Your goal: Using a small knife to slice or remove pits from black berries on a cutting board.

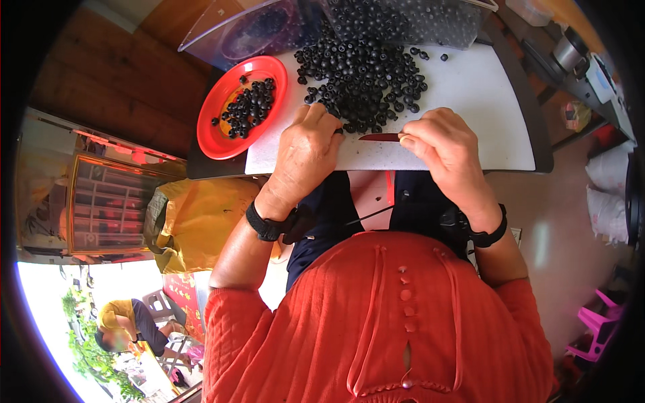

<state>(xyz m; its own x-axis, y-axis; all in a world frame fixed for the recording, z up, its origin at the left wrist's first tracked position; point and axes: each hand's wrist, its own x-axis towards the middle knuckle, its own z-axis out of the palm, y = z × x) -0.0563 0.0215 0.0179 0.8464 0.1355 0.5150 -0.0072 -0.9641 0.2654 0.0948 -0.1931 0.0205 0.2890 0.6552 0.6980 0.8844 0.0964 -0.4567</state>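
Observation:
My left hand (304, 149) is closed at the near edge of a white board (487, 107). Between its fingertips sits a small round black piece (338, 131), olive-like, partly hidden. My right hand (449, 144) grips a small knife (380, 137), whose handle is mostly covered by the fingers. The dark reddish blade points left toward the pinched piece, with a gap between them. Just beyond both hands spreads a heap of the same black round pieces (363, 77), some with pale spots. A red plate (209, 111) at the left holds several more of them.
Behind the heap, a clear plastic bin (463, 27) lies with its open side toward me, more pieces inside. A yellow bag (208, 218) stands at the left below the table. Pink stool (598, 326) at lower right; a person (131, 322) bends over outside at lower left.

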